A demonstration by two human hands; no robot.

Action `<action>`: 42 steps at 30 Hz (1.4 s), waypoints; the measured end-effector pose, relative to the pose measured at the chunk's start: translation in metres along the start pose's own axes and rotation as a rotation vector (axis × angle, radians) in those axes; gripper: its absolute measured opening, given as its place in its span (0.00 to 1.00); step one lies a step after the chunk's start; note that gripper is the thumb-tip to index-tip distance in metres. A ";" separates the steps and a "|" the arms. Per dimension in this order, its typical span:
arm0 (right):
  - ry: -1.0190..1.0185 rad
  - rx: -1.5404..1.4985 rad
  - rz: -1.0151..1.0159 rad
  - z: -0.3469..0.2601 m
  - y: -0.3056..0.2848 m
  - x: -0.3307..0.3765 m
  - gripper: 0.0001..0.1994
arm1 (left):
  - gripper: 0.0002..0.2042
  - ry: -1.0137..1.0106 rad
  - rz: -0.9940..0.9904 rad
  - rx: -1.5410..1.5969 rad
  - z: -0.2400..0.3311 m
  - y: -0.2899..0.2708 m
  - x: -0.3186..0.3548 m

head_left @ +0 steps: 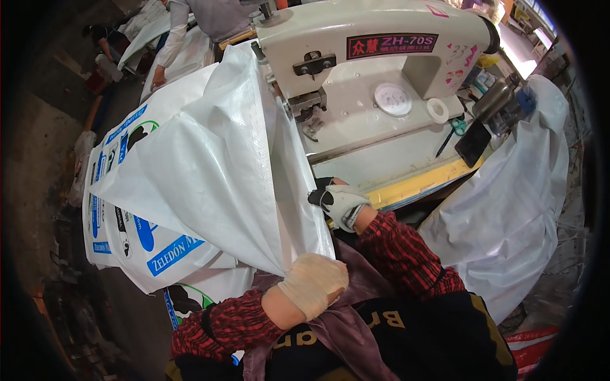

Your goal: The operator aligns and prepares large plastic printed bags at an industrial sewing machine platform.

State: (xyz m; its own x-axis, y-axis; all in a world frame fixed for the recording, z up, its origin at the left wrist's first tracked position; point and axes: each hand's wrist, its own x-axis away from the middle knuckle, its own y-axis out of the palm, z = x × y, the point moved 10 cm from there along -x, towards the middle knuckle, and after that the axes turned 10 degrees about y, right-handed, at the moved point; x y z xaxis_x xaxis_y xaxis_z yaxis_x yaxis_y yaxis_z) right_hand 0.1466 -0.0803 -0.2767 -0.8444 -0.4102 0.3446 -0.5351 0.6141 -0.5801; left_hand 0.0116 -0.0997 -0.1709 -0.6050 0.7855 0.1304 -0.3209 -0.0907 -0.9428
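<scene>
A large white woven plastic sack point(216, 152) with blue, green and black print lies folded open in front of me, its upper end by the needle area of a cream industrial sewing machine point(362, 73). My left hand point(313, 286), in a beige fingerless glove, is closed on the sack's near edge, close to my body; its fingertips are partly hidden. Farther along the same edge, my right hand point(343, 202), in a white glove with dark fingertips, pinches the sack beside the machine table. Between the two hands the edge runs fairly straight.
On the machine bed sit a white round disc point(393, 100) and a white ring point(437, 110). Scissors point(457, 126), a phone point(473, 143) and a metal bottle point(495, 98) lie to the right, near a heap of white sacking point(502, 209). Another person's hand point(158, 77) touches sacks at the far left.
</scene>
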 end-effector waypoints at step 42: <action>-1.058 0.078 0.431 -0.278 -0.090 0.147 0.26 | 0.07 -0.074 0.677 -0.244 -0.028 -0.247 0.192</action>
State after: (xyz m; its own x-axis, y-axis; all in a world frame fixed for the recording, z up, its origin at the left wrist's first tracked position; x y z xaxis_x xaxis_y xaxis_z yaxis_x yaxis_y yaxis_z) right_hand 0.0636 -0.0085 0.0311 -0.4920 -0.5606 -0.6661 -0.1723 0.8127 -0.5567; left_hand -0.0049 0.0906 0.0780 -0.6640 0.5610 -0.4944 0.3088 -0.3965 -0.8645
